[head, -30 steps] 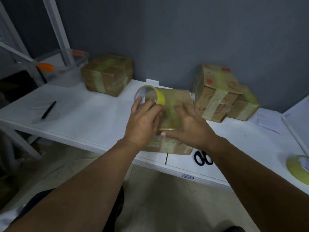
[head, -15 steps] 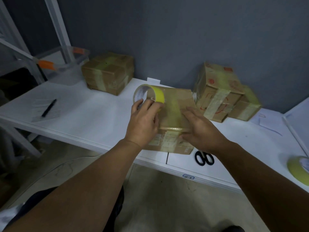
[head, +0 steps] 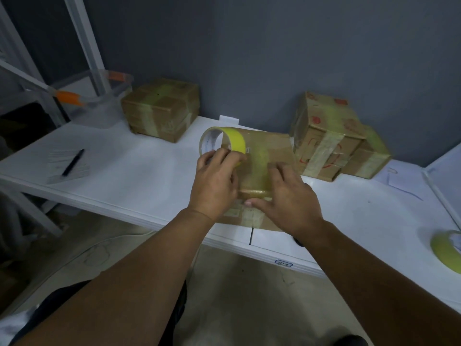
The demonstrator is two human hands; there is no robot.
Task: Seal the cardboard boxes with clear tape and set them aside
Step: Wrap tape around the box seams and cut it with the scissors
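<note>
- Head view: left hand (head: 214, 182) grips the tape roll (head: 222, 143) at the box's (head: 273, 149) far-left top.
- Tape strip runs toward the near edge, where the flat, relaxed right hand (head: 290, 199) presses it.
- Box sits at the table's (head: 139, 168) front edge.

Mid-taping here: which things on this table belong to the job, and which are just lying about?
In the job:
tape roll, held by left hand
box being taped, pressed by right hand
taped boxes: back left, right stack

Lying about:
pen on papers
spare tape roll
clear bin
</note>
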